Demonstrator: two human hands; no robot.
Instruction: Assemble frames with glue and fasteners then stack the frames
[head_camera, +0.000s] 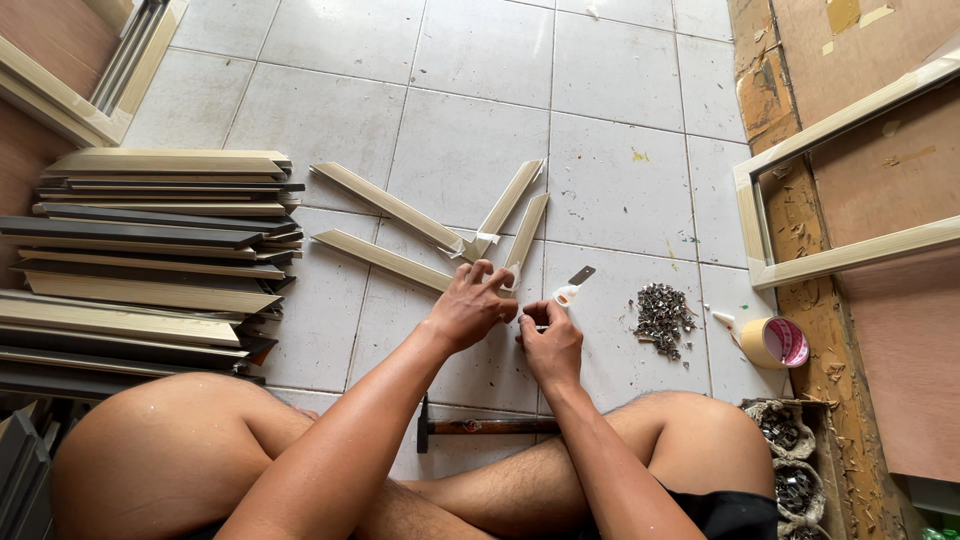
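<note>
White floor tiles (620, 180), scuffed and spotted, fill the middle of the view, and a person sits cross-legged on them with both hands low at the centre. Left hand (470, 305) lies palm down with fingers spread over the near ends of two mitred frame mouldings (515, 235), beige, meeting at a corner. Right hand (550, 340) is closed, thumb and fingers pinched on something small and pale that is mostly hidden behind the knuckles; what it is cannot be made out. Just beyond that hand lies a small white-handled scraper (573, 288). Two longer mouldings (385, 230) lie to the left of the hands, angled across the tiles. Right of the hands sits a heap of small metal fasteners (662, 318), then a roll of tan packing tape (772, 343). Near the legs, a hammer (480, 426) lies partly hidden under the forearms. At far left a stack of cut mouldings (150, 250) is cut off by the edge. At right, an assembled frame (800, 200) rests on brown board, only partly in view.
</note>
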